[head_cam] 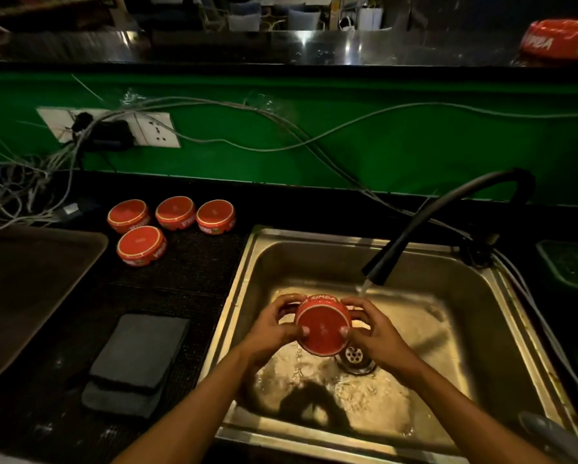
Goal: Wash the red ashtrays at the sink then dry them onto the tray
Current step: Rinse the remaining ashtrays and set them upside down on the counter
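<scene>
Over the steel sink (502, 333) I hold a red ashtray (322, 324), its underside turned toward me. My left hand (275, 324) grips its left side and my right hand (376, 333) grips its right side, both thumbs pressed on the base. Water runs from the black tap (414, 236) just right of the ashtray. Several more red ashtrays (140, 244) lie upside down on the dark counter left of the sink. A dark tray (29, 289) sits at the far left. One more red ashtray (562, 40) rests on the upper ledge at the top right.
A folded grey cloth (136, 356) lies on the counter between tray and sink. Loose cables (280, 128) and a wall socket (113, 127) run along the green wall behind. A green container (572, 264) stands right of the sink. The drain (354, 358) is below the ashtray.
</scene>
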